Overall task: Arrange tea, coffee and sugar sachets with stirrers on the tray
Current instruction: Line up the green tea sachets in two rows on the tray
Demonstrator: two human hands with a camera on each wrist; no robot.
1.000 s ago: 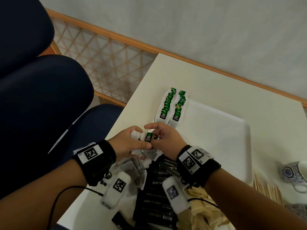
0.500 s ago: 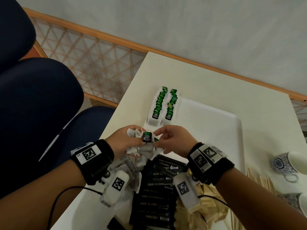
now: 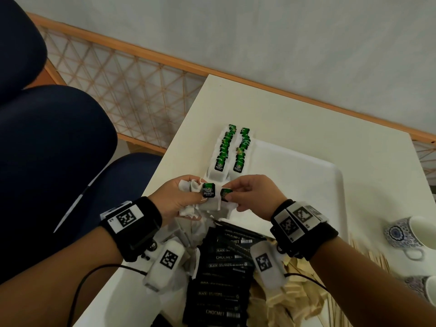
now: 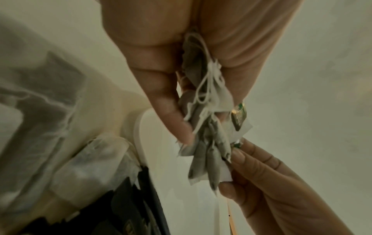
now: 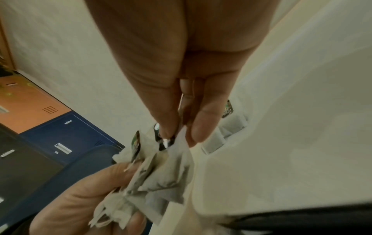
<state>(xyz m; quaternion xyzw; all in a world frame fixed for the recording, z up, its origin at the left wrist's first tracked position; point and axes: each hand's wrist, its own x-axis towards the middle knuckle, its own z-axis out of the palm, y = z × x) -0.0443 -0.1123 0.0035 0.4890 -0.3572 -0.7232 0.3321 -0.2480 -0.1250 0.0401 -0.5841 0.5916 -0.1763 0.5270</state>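
My left hand (image 3: pixel 181 197) grips a bunch of white tea bags (image 3: pixel 188 208) with strings; one green tag (image 3: pixel 208 190) stands up at its thumb. In the left wrist view the tea bags (image 4: pixel 209 143) hang between thumb and fingers. My right hand (image 3: pixel 245 194) pinches one tea bag's green tag (image 3: pixel 225 193) right beside the bunch, just over the near left corner of the white tray (image 3: pixel 306 185). The right wrist view has that hand's fingertips (image 5: pixel 199 130) closed on the tea bag (image 5: pixel 177 152). Two rows of green-tagged tea bags (image 3: pixel 232 152) lie along the tray's left side.
Black coffee sachets (image 3: pixel 224 267) lie in a pile below my hands, with loose tea bags (image 3: pixel 186 234) to their left and brown paper sachets (image 3: pixel 290 291) to their right. Wooden stirrers (image 3: pixel 372 260) and patterned cups (image 3: pixel 405 234) sit at the right. Dark blue chairs (image 3: pixel 54 142) stand left of the table.
Both hands have lifted slightly and drawn apart. The right hand has pulled one tagged tea bag away from the bunch held by the left hand, so two tags now show.
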